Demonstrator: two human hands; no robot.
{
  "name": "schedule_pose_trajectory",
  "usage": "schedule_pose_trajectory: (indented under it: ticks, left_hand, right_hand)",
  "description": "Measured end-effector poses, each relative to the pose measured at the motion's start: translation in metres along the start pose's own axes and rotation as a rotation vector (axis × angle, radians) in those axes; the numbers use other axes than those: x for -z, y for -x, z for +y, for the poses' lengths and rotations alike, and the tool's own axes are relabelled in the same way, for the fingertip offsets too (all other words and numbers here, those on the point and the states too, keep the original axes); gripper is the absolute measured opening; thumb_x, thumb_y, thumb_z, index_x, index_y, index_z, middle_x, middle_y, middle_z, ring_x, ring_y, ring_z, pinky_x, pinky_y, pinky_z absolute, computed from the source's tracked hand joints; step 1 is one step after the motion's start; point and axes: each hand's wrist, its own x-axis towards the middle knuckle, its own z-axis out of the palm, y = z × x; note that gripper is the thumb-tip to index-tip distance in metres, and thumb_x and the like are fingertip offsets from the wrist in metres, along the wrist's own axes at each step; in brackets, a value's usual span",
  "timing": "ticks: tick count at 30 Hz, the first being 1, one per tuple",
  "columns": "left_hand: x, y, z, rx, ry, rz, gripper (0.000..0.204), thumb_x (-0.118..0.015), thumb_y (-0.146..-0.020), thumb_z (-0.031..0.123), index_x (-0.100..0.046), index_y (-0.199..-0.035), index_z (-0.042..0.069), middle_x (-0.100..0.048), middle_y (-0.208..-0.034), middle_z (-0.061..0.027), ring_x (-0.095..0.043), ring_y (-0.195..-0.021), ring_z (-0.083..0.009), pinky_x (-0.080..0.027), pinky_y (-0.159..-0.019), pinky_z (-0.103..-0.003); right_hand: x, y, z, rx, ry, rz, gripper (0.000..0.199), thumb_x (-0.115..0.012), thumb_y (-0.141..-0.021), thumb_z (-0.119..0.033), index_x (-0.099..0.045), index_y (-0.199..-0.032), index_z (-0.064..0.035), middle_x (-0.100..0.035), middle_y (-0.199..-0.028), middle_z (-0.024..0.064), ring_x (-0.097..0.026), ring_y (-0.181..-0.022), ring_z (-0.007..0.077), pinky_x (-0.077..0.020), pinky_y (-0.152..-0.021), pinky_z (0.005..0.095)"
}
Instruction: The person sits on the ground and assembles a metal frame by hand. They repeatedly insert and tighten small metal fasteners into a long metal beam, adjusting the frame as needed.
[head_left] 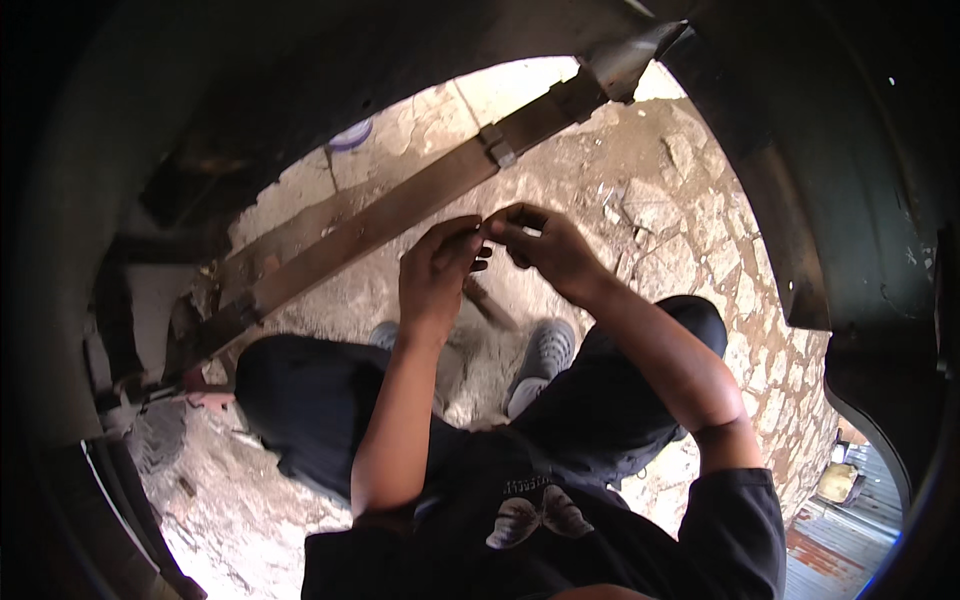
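Observation:
In the middle of the view, my left hand (437, 270) and my right hand (548, 245) meet at the fingertips. Thumb and fingers are pinched together on both. Whatever they hold, if anything, is too small or hidden to name. A rusty brown metal bar (375, 228) slants just beyond my hands, with a bracket (497, 146) on it. Below my fingers shows a blurred brown stick-like piece (488, 303); I cannot tell whether it touches my left hand or lies on the ground.
Dark curved metal panels (800, 180) frame me overhead and on both sides. Stony ground (690, 225) lies under my bent knees and grey shoes (548, 352). Corrugated metal sheeting (835, 535) is at the lower right, and a round purple-rimmed object (352, 135) sits at the far left.

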Motion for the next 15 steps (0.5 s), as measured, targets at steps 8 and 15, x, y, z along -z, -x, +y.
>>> schedule_pose_trajectory:
  ticks: [8,15]
  left_hand:
    - [-0.01,-0.007,-0.002,-0.043,0.058,0.025,0.028,-0.074,-0.095,0.01,-0.07,-0.121,0.001,-0.071,-0.113,-0.0082,-0.069,-0.103,-0.0163,-0.057,-0.092,-0.032]
    - [-0.016,-0.015,-0.006,-0.046,0.255,0.015,0.027,-0.076,-0.093,0.004,-0.07,-0.118,-0.005,-0.073,-0.11,-0.0126,-0.071,-0.099,-0.0165,-0.058,-0.091,-0.028]
  right_hand:
    - [-0.004,-0.002,-0.008,0.114,-0.237,-0.057,0.019,-0.067,-0.104,-0.022,-0.068,-0.109,-0.0032,-0.073,-0.102,0.0021,-0.062,-0.084,0.0028,-0.0418,-0.066,0.0185]
    - [0.001,-0.004,-0.011,0.082,-0.313,0.034,0.018,-0.069,-0.102,-0.016,-0.067,-0.109,0.0008,-0.07,-0.089,0.0031,-0.057,-0.067,0.0048,-0.0409,-0.053,0.0214]
